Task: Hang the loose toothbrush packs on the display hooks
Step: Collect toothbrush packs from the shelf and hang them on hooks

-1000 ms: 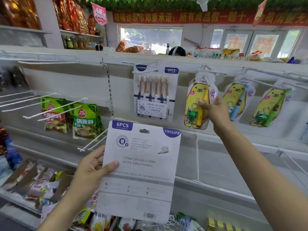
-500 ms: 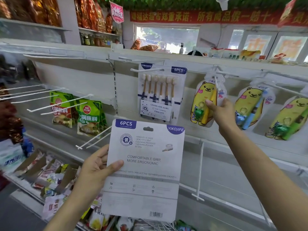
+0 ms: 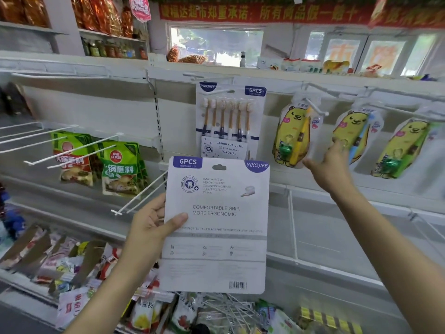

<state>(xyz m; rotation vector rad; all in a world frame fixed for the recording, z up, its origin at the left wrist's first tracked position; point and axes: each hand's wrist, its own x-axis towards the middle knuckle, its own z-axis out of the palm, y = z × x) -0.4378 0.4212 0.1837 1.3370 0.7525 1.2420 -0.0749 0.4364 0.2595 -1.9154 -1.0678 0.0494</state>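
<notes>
The left hand (image 3: pixel 154 225) held a loose six-piece toothbrush pack (image 3: pixel 216 227) by its left edge, back side toward the camera, below an identical pack (image 3: pixel 230 119) hanging on a display hook (image 3: pixel 216 91); the right hand (image 3: pixel 330 165) reached between two bear-shaped children's toothbrush packs (image 3: pixel 292 138), whether gripping I could not tell

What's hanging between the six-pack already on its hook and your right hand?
In the head view, one yellow bear toothbrush pack hangs between the hung six-pack and the right hand, which touches that bear pack.
</notes>
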